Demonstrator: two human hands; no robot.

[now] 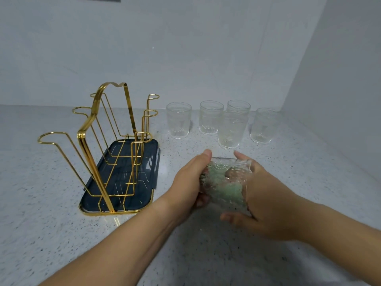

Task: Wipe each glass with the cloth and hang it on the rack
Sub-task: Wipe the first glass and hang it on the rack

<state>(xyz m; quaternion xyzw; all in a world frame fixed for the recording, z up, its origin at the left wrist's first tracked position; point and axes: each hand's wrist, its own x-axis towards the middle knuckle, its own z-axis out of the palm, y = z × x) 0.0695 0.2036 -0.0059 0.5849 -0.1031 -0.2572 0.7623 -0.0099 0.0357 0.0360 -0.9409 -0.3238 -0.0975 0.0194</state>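
Note:
A clear embossed glass (pixel 226 172) lies on its side between my two hands, above the counter. A green cloth (pixel 226 189) is stuffed inside it. My left hand (pixel 189 182) grips the glass at its left end. My right hand (pixel 266 201) holds the right end, and its fingers reach into the glass with the cloth. Several more clear glasses (pixel 211 117) stand upright on the counter behind my hands. The gold wire rack (pixel 99 129) on its dark tray (pixel 144 162) stands to the left, with nothing on its hooks.
The speckled grey counter (pixel 61 234) runs to a pale wall at the back and another wall (pixel 340 79) on the right. The standing glasses sit between the rack and the right wall.

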